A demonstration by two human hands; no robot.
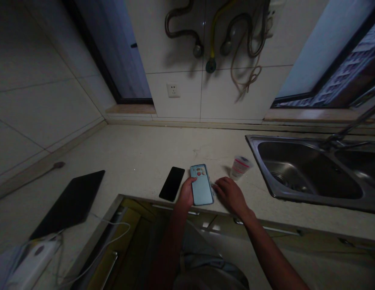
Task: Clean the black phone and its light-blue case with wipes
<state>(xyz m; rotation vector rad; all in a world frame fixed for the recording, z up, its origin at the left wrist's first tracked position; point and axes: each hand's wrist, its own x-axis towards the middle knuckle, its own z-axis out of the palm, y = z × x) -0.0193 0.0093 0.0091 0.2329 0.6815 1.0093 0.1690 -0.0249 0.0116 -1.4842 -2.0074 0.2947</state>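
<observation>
A light blue phone (201,184) lies back up on the pale counter (145,153), near its front edge. My left hand (185,193) grips the phone's left side. On the phone's right, my right hand (228,193) rests on the counter with its fingertips touching the phone's edge. A black phone (172,183) lies face up just left of my left hand. A small clear plastic cup (239,167) stands just beyond my right hand.
A steel sink (308,171) with a tap (347,131) fills the right of the counter. A black tablet (71,203) lies at the left, with a white charger and cable (33,257) near it. Hoses (235,36) hang on the tiled wall above a socket (173,90).
</observation>
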